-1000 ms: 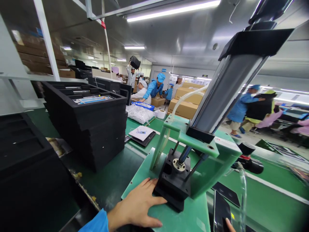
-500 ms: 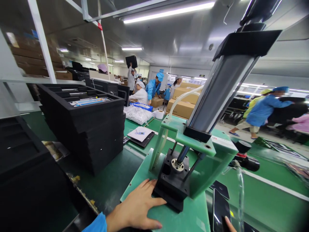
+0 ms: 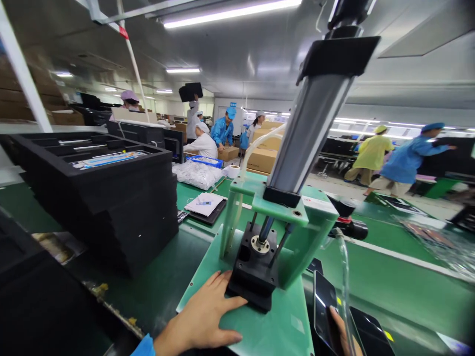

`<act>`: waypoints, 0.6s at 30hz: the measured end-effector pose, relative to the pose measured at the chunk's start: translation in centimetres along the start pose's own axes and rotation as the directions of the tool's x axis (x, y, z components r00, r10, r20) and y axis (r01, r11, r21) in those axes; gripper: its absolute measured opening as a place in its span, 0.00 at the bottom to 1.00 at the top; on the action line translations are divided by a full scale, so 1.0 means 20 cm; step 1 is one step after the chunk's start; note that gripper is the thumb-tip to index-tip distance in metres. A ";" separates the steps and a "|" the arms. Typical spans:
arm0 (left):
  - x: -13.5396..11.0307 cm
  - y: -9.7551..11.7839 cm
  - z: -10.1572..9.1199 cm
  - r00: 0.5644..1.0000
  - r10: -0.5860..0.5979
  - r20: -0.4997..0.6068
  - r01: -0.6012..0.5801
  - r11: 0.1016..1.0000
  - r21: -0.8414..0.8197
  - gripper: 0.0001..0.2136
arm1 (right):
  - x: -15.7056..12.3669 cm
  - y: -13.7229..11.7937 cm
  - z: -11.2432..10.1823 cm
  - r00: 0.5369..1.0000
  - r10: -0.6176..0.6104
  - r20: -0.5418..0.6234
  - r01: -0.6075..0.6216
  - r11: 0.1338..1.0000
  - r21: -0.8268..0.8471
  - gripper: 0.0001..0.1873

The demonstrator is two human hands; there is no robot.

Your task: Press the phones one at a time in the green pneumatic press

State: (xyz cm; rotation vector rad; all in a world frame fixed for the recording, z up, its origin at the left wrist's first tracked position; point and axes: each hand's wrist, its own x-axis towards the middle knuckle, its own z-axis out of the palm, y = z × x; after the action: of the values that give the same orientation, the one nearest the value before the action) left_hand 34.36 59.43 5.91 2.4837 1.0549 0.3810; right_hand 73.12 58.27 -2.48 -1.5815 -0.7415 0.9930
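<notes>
My left hand (image 3: 208, 316) lies with fingers spread on the green base plate (image 3: 274, 326) of a pneumatic press. Its fingertips are beside the press's black lower block (image 3: 252, 291), touching or nearly so. Above that block rises the grey cylinder (image 3: 304, 128) in a green frame. At the lower right, my right hand (image 3: 343, 331) grips the edge of a black, glossy smartphone (image 3: 323, 301), partly behind a clear hose (image 3: 346, 277). Another dark phone-like panel (image 3: 371, 331) lies to the right of this hand.
Tall stacked black foam trays (image 3: 111, 207) stand left of the press. Behind are a white paper pad (image 3: 203, 203), a bag of clear plastic (image 3: 196, 174) and cartons (image 3: 261, 159). A black regulator (image 3: 352, 227) sits right of the frame. Several co-workers are in the background.
The view has turned right, so the press appears further left. My left hand stays on the base plate. More of my right hand shows at the phone. In the background, a person in blue has moved right.
</notes>
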 end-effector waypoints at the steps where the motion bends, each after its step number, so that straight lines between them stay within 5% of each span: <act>1: 0.00 -0.01 0.01 1.000 0.011 -0.005 -0.011 0.999 0.036 0.34 | 0.00 -0.01 0.03 0.995 0.101 -0.016 -0.100 0.993 0.064 0.29; 4: -0.01 -0.06 0.07 0.994 0.084 -0.075 -0.070 0.982 0.177 0.31 | -0.01 -0.02 0.08 0.957 0.291 0.007 -0.282 0.921 0.267 0.33; 10: 0.03 -0.22 0.14 0.908 0.371 -0.193 -0.258 0.860 0.440 0.30 | 0.02 0.00 0.09 0.993 0.113 0.043 -0.119 0.858 0.500 0.23; 18: 0.08 -0.38 0.19 0.895 0.434 -0.106 -0.330 0.803 0.497 0.34 | 0.03 0.02 0.08 0.995 0.095 0.042 -0.102 0.819 0.564 0.18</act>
State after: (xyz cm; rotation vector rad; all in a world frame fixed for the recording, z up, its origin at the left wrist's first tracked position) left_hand 32.20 64.28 -0.78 3.1727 0.7720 0.5867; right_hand 71.99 59.41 -3.17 -1.0941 -0.3194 1.1689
